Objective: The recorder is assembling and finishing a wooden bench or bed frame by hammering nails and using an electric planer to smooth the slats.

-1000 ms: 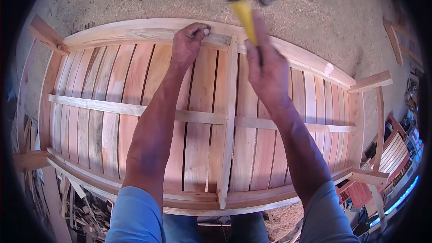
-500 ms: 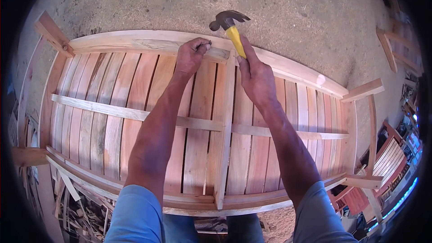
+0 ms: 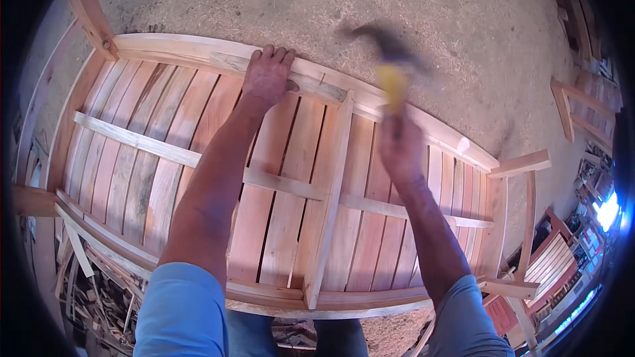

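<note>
A slatted wooden bench frame (image 3: 340, 178), turned underside up, lies before me. My left hand (image 3: 268, 78) is closed over its far rail (image 3: 185, 47), with the fingers hooked across the outer edge and the thumb on the near side. To the right of that hand a thin nail (image 3: 322, 79) stands up from the rail, just left of the middle crosspiece. My right hand (image 3: 402, 149) grips the yellow handle of a claw hammer (image 3: 393, 84). The hammer's dark head is raised beyond the far rail and smeared by motion.
Legs stick out at the frame's corners, such as the far left leg (image 3: 91, 18) and the far right leg (image 3: 519, 163). Wood scraps (image 3: 106, 297) are heaped at the lower left. Sandy ground (image 3: 284, 6) stretches beyond the frame. Another slatted piece (image 3: 552, 258) stands at the right.
My left hand has left the nail, which stands by itself, and now holds the rail to its left. The hammer has moved right and blurred. The whole view has shifted slightly.
</note>
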The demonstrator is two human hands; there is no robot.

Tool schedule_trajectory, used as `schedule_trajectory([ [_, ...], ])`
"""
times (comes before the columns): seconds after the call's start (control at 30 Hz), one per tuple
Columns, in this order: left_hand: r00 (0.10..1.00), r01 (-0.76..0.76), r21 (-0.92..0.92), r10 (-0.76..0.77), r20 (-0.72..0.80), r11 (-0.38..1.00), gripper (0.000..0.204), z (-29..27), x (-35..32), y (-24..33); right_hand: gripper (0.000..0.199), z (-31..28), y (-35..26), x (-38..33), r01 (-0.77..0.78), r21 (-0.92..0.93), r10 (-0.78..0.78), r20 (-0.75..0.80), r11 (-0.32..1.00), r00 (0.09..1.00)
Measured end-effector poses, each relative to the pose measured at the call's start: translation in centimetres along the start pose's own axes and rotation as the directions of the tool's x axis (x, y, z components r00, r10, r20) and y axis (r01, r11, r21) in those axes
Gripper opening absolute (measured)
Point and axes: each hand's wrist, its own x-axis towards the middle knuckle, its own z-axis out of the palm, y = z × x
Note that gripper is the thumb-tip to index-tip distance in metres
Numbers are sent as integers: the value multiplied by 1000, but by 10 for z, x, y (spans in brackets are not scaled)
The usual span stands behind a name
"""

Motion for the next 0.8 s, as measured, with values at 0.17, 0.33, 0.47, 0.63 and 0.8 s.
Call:
schedule_trajectory([
  [0.17,999,-2,29,1,42,1000,93,0,5,4,69,34,26,15,-134,51,129,87,990,988],
  [0.33,997,9,52,-13,78,999,92,-5,-1,-5,67,-9,-30,37,-55,241,89,-133,969,987],
  [0.47,998,-10,32,8,58,999,90,-7,6,5,67,9,7,13,141,3,-138,-185,990,973],
  [0.63,998,-13,28,12,58,1000,88,-4,12,5,68,30,12,7,-105,-6,104,222,994,969],
  [0.8,996,-23,33,20,85,999,85,-8,1,-7,57,-51,-95,76,135,391,4,-334,911,942],
])
